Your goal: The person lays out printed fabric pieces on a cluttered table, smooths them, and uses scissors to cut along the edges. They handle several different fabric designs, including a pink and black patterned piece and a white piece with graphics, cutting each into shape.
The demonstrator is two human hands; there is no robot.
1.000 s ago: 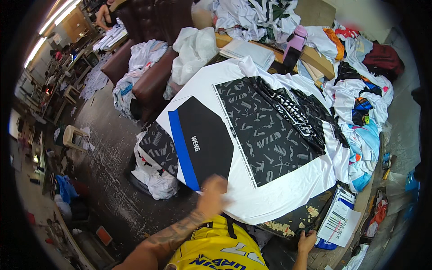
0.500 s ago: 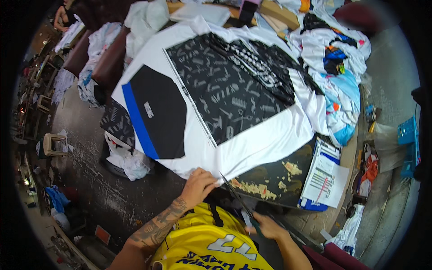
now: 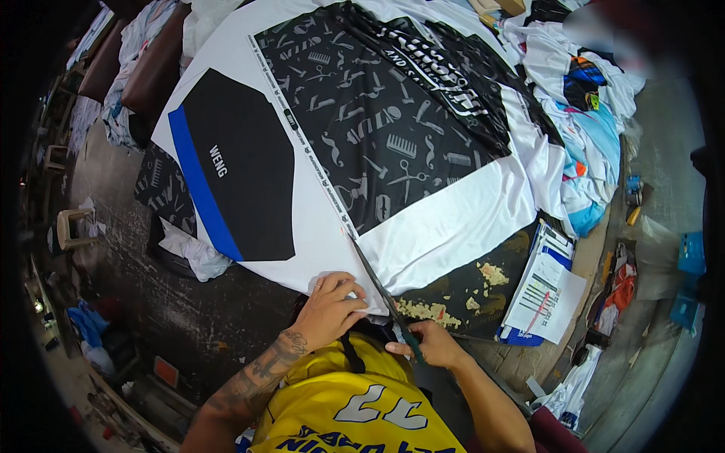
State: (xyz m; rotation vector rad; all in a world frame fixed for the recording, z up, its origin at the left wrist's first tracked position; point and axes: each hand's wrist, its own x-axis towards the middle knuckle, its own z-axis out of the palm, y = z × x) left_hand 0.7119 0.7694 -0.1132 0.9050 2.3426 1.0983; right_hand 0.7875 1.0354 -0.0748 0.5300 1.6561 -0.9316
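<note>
My left hand [image 3: 330,302] was palm down at the near edge of the white cloth [image 3: 453,238]. Its fingers were bent and close together, so it was only a little open, and the fingertips touched the cloth. I could not tell if they pinched any of it. My left arm, with dark ink drawings on it, came up from below the white cloth and slanted to the right.

My right hand [image 3: 432,345] was just off the near edge of the white cloth, to the right of my left hand. Its fingers curled round the green handle of the big scissors [image 3: 371,278], so it was mostly closed, and the thumb poked out to the left. My right arm leaned in to the left. The long dark blade reached over the near part of the white cloth and pointed away from me. Its tip was by the near corner of the black patch with gray pictures [image 3: 362,113] on the white cloth. I could not tell how wide the blades were.

A black piece with a blue stripe [image 3: 249,181] lay flat on the left part of the white cloth. The table [image 3: 483,317], worn and peeling, showed past the near right edge of the white cloth. Some papers [image 3: 547,291] sat right of the white cloth.
</note>
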